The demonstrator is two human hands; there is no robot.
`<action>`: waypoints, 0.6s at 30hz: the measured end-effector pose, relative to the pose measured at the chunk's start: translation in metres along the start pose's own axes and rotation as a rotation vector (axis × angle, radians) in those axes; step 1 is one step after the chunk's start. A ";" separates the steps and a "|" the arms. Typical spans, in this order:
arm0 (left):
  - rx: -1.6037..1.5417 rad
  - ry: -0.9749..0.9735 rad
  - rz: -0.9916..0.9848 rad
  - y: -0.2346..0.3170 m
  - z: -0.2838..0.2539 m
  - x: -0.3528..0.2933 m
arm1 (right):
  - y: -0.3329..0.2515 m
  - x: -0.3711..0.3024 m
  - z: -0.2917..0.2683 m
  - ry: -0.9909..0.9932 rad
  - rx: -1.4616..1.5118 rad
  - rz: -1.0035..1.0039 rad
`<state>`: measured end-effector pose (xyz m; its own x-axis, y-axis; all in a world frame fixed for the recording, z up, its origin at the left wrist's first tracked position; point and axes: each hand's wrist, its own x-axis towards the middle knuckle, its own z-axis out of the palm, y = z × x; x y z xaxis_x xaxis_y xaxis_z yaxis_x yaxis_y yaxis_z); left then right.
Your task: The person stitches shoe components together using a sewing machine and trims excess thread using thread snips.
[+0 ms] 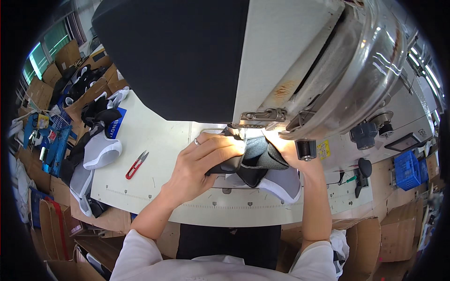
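Observation:
A dark grey and black shoe upper [265,157] with a pale grey, white-edged mesh part lies under the needle area of a sewing machine [281,61]. My left hand [204,157], a ring on one finger, presses its closed fingers on the upper's left side, close to the needle. On the far right side of the upper, my right hand [288,150] grips it; those fingertips are partly hidden by the machine head and the fabric. The opening of the upper faces me, folded and bunched up.
Red-handled thread snips [137,165] lie on the white table [150,126] to the left. Several more shoe uppers [101,150] hang over its left edge. Cardboard boxes [393,234] stand around, and a blue crate [407,169] sits at the right. The machine's bulky head overhangs my hands.

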<state>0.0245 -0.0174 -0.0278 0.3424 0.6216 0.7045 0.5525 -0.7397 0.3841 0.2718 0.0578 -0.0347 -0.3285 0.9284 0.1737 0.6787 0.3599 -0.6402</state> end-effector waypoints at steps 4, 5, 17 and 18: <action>-0.001 -0.007 -0.017 0.003 0.001 0.004 | 0.011 0.002 0.003 -0.002 -0.063 -0.015; 0.002 0.002 -0.005 0.003 0.001 0.005 | 0.011 0.001 0.001 0.000 -0.063 -0.014; -0.048 0.141 -0.082 0.006 0.003 0.004 | -0.022 -0.013 -0.008 0.067 0.414 0.086; -0.046 0.141 -0.087 0.009 0.000 0.003 | -0.027 -0.018 -0.009 0.130 0.280 0.042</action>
<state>0.0306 -0.0222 -0.0229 0.1830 0.6438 0.7430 0.5390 -0.6978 0.4718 0.2652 0.0323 -0.0133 -0.2053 0.9525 0.2251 0.4765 0.2982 -0.8271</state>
